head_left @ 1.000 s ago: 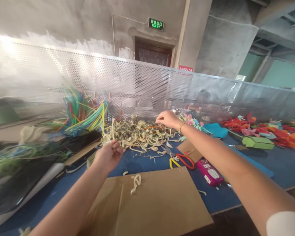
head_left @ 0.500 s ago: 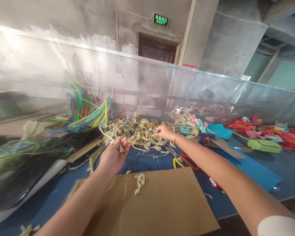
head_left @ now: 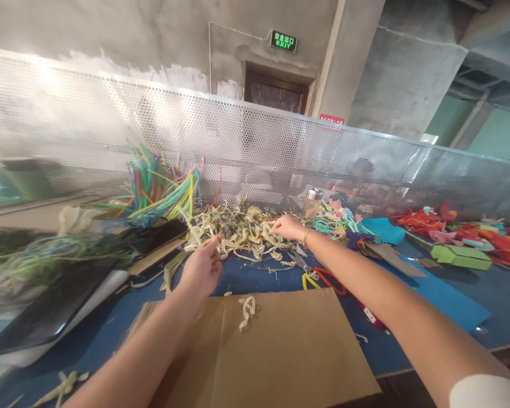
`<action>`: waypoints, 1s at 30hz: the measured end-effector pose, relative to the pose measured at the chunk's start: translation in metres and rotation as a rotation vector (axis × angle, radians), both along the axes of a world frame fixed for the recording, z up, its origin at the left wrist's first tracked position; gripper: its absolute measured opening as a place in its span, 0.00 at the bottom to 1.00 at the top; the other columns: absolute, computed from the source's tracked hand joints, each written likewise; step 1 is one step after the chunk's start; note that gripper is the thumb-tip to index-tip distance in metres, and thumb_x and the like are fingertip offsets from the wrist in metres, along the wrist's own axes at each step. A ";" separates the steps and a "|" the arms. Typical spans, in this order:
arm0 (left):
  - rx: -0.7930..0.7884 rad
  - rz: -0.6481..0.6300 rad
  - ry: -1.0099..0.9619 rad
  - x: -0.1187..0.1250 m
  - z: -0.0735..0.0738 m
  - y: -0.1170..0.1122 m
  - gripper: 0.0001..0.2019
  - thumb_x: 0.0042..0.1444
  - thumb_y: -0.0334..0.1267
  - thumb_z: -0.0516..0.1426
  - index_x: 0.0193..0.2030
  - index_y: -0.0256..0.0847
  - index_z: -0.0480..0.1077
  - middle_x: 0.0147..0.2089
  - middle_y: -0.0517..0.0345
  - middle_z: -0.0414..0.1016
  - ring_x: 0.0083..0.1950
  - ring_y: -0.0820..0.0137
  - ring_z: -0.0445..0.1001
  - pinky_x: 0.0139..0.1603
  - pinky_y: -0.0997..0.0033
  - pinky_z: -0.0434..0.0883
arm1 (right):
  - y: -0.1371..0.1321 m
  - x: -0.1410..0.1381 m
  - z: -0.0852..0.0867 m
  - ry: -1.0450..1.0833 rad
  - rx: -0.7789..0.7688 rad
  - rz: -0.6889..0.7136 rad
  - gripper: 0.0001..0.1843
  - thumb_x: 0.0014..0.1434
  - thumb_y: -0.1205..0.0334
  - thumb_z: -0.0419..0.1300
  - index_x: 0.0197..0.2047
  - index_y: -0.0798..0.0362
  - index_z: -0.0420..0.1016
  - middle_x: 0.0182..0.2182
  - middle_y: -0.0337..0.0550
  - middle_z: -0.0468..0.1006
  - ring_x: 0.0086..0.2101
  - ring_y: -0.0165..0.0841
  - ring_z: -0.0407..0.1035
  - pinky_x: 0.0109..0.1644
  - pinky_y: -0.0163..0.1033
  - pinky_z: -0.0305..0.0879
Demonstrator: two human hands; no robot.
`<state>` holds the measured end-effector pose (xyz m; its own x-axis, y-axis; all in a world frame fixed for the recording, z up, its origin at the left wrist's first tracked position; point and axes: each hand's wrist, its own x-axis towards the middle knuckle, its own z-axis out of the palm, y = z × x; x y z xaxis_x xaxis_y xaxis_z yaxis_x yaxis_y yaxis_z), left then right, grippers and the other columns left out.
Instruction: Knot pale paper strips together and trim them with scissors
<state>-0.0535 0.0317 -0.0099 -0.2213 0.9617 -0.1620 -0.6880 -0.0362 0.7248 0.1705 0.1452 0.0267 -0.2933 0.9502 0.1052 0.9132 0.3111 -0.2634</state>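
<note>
A heap of pale, dried, curling strips (head_left: 238,224) lies along the far side of the blue table. My left hand (head_left: 202,269) is at the heap's near left edge, thumb and fingers closed together; what they grip, if anything, cannot be made out. Over the heap's right part is my right hand (head_left: 287,227), its fingers pinched down among the strips, the tips partly hidden. One loose pale strip (head_left: 247,313) lies on a brown cardboard sheet (head_left: 276,351) in front of me, below both hands.
Scissors with red and yellow handles (head_left: 323,277) lie beneath my right forearm. Colourful pipe-like stems (head_left: 153,184) stand at the left, near a black sheet (head_left: 55,311). Pastel flowers (head_left: 340,212), blue sheets (head_left: 442,294) and red-orange pieces (head_left: 493,243) are right. A perforated metal screen (head_left: 272,147) borders the back.
My left hand has moved slightly forward to the heap and turned; the pale strip at its fingers before is no longer distinct. My right hand stays at the heap. The view shifted a little.
</note>
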 end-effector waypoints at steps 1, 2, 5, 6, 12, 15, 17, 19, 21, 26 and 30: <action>0.008 0.001 0.009 0.000 0.000 0.000 0.06 0.51 0.31 0.61 0.36 0.35 0.70 0.17 0.74 0.43 0.13 0.84 0.45 0.12 0.83 0.43 | 0.003 0.005 0.014 0.038 0.012 0.005 0.12 0.52 0.53 0.63 0.32 0.51 0.83 0.25 0.39 0.79 0.27 0.28 0.69 0.30 0.32 0.56; 0.020 0.003 0.016 0.000 0.000 0.001 0.08 0.50 0.31 0.62 0.37 0.35 0.71 0.17 0.74 0.43 0.13 0.84 0.44 0.12 0.83 0.42 | 0.004 0.010 0.028 0.121 0.005 0.016 0.12 0.52 0.54 0.63 0.32 0.53 0.83 0.24 0.39 0.78 0.26 0.28 0.67 0.29 0.33 0.56; 0.041 0.007 0.025 0.001 0.002 0.001 0.12 0.48 0.28 0.63 0.40 0.37 0.69 0.18 0.75 0.44 0.13 0.84 0.44 0.12 0.83 0.42 | 0.002 0.020 0.065 0.409 -0.085 0.097 0.09 0.50 0.59 0.66 0.31 0.56 0.81 0.24 0.39 0.77 0.25 0.25 0.64 0.29 0.32 0.57; 0.037 -0.009 0.013 0.001 0.003 0.000 0.11 0.49 0.29 0.63 0.39 0.38 0.68 0.18 0.75 0.44 0.13 0.84 0.45 0.12 0.83 0.43 | -0.002 0.021 0.073 0.496 -0.146 0.124 0.08 0.51 0.60 0.66 0.31 0.56 0.80 0.25 0.40 0.77 0.24 0.25 0.64 0.28 0.31 0.57; 0.018 -0.205 -0.136 0.004 0.010 -0.009 0.05 0.64 0.33 0.50 0.42 0.38 0.66 0.18 0.71 0.49 0.14 0.82 0.50 0.13 0.84 0.45 | -0.031 0.003 0.068 0.874 -0.528 0.262 0.04 0.54 0.66 0.65 0.34 0.56 0.75 0.31 0.42 0.77 0.24 0.21 0.64 0.23 0.27 0.56; 0.105 -0.206 -0.096 0.009 0.012 -0.015 0.11 0.64 0.31 0.49 0.51 0.44 0.64 0.22 0.67 0.60 0.15 0.82 0.53 0.15 0.85 0.46 | -0.047 -0.013 0.049 1.007 -0.613 0.279 0.06 0.53 0.68 0.65 0.35 0.55 0.72 0.27 0.39 0.75 0.22 0.20 0.63 0.23 0.26 0.58; 0.142 -0.228 -0.030 0.011 0.012 -0.017 0.14 0.63 0.32 0.50 0.55 0.46 0.64 0.24 0.65 0.63 0.15 0.83 0.52 0.15 0.85 0.47 | -0.056 -0.022 0.036 1.064 -0.683 0.280 0.08 0.53 0.67 0.66 0.33 0.54 0.69 0.26 0.38 0.74 0.23 0.22 0.65 0.24 0.28 0.61; 0.126 -0.247 0.029 0.011 0.009 -0.017 0.13 0.60 0.35 0.55 0.52 0.42 0.68 0.22 0.66 0.61 0.15 0.83 0.51 0.15 0.85 0.46 | -0.063 -0.029 0.026 1.075 -0.731 0.288 0.11 0.52 0.64 0.67 0.33 0.54 0.67 0.26 0.38 0.74 0.24 0.24 0.67 0.26 0.29 0.63; 0.076 -0.240 0.063 0.009 0.006 -0.014 0.13 0.57 0.41 0.58 0.46 0.35 0.72 0.18 0.69 0.55 0.15 0.83 0.49 0.14 0.84 0.45 | -0.066 -0.035 0.018 1.063 -0.731 0.295 0.13 0.50 0.63 0.68 0.32 0.55 0.67 0.25 0.37 0.74 0.24 0.23 0.67 0.26 0.29 0.62; 0.019 -0.205 0.093 0.003 0.004 -0.010 0.18 0.54 0.36 0.59 0.53 0.39 0.69 0.18 0.70 0.56 0.13 0.83 0.46 0.14 0.83 0.43 | -0.067 -0.047 0.005 1.044 -0.633 0.276 0.14 0.43 0.63 0.71 0.29 0.56 0.70 0.24 0.34 0.71 0.21 0.19 0.56 0.23 0.27 0.50; 0.008 -0.147 0.142 0.006 0.003 -0.011 0.21 0.55 0.35 0.57 0.56 0.44 0.66 0.22 0.66 0.64 0.15 0.81 0.54 0.15 0.83 0.46 | -0.069 -0.058 -0.003 1.020 -0.533 0.258 0.13 0.40 0.62 0.72 0.27 0.55 0.73 0.22 0.32 0.71 0.22 0.21 0.57 0.26 0.29 0.52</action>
